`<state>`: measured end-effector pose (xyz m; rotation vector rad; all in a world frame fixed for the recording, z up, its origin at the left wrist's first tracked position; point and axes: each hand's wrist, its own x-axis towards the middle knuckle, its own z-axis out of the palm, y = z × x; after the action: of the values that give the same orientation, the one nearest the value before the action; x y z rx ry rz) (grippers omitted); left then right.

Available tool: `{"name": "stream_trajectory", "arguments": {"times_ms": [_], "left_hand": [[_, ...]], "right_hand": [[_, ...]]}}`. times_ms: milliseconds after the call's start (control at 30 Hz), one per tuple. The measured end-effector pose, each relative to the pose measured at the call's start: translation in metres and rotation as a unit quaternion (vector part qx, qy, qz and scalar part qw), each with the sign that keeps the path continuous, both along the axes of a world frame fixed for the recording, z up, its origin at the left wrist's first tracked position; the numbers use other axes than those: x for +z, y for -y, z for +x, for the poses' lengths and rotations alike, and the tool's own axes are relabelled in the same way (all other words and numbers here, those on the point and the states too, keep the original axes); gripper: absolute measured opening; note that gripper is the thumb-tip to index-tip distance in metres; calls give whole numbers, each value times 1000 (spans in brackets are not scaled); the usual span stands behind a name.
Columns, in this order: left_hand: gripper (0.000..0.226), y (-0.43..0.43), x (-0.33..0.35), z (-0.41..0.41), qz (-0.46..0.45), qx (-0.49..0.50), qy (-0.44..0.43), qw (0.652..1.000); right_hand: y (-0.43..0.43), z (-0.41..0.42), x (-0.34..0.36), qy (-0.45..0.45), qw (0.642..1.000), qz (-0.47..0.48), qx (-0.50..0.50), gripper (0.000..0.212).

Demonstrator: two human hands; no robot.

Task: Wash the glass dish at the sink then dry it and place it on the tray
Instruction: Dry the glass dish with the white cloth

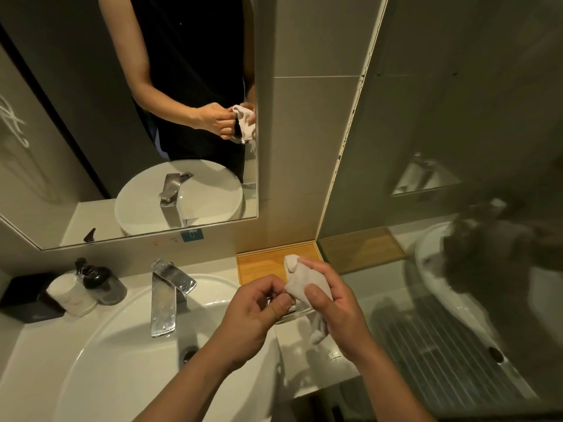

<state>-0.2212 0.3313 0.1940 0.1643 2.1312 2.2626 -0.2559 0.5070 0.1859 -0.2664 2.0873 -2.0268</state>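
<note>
- Over the right rim of the white sink, I hold the glass dish between both hands, above the counter edge.
- My left hand pinches the dish rim between thumb and curled fingers.
- My right hand is closed around a white cloth, pressing it against the dish.
- The dish is mostly hidden by the cloth and my fingers.
- The wooden tray sits just behind my hands against the wall.
- The faucet stands to the left.

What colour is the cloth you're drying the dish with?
White, plain; the cloth shows best in the head view, bunched in the right hand.
</note>
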Motion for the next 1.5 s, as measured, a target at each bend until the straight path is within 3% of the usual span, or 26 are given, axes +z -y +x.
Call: {"name": "stream_trajectory", "arguments": {"times_ms": [233, 367, 433, 567, 800, 967, 1100, 1233, 1333, 1433, 1500], "left_hand": [[16, -8, -2, 3, 1, 24, -16, 1000], [12, -4, -4, 0, -162, -40, -19, 986], [15, -10, 5, 0, -177, -56, -9, 983], [27, -17, 8, -2, -129, -5, -17, 991], [21, -8, -2, -4, -61, -12, 1, 998], [19, -9, 0, -8, -138, -49, 14, 989], [32, -21, 5, -5, -99, -5, 1, 995], [28, -22, 4, -2, -27, 18, 4, 999], [16, -26, 5, 0, 4, 21, 3, 1000], [12, -29, 6, 0, 12, 22, -2, 1000], [12, -29, 7, -2, -4, 16, -5, 1000]], "right_hand": [[24, 11, -7, 118, 970, -173, -121, 65], [29, 11, -15, 56, 971, -125, -195, 55], [32, 12, -18, 33, 972, -103, -208, 51], [38, 12, -14, 18, 971, -109, -211, 49], [32, 8, -7, 173, 943, -222, -180, 48], [32, 7, -8, 103, 957, -166, -215, 37], [37, 9, -8, 53, 968, -112, -218, 41], [39, 5, -3, 10, 967, -114, -228, 35], [35, 4, 1, 99, 953, -189, -216, 35], [37, 8, 9, 256, 904, -279, -198, 62], [42, 10, 13, 305, 870, -338, -189, 71]]}}
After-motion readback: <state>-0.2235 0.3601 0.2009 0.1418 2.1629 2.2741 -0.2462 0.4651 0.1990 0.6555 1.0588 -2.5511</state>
